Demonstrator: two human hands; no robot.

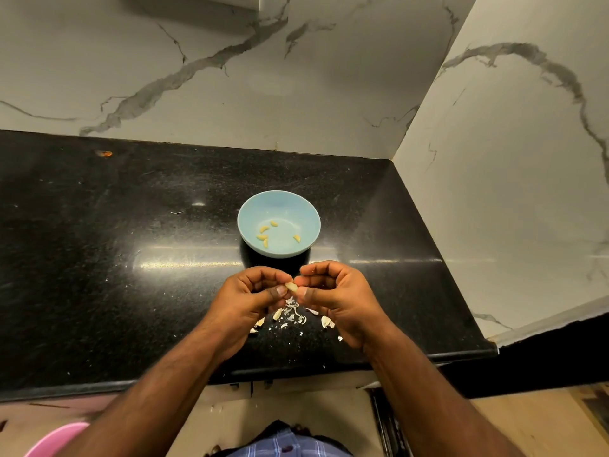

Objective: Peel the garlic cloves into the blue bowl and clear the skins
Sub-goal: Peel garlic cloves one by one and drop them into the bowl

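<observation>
Skins (291, 315) litter counter (131, 225) (beneath hands); blue bowl (250, 209) beyond.

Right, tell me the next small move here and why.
Probably carry the clove forward and drop it into the blue bowl. Both hands pinch it between them, it looks bare and pale already, five peeled cloves lie in the bowl, and the skins sit on the counter beneath.
</observation>
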